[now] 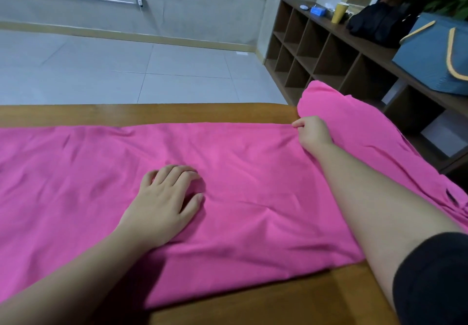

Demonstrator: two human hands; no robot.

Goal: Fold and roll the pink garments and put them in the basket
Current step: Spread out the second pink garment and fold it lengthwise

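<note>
Fingers of the left hand lie spread on the smooth pink garment; the right hand pinches its far edge by the wooden tabletop.

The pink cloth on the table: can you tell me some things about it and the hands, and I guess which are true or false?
1. The pink garment lies spread across the wooden table. True.
2. The left hand is lifting the garment into the air. False: it rests on top of the cloth, pressing it down.
3. The right hand pinches the cloth near the table's far edge. True.
4. The blue basket sits on the floor. False: it stands on top of the brown shelf unit.
5. The garment is already rolled up in the basket. False: it is on the table, not yet rolled.
</note>
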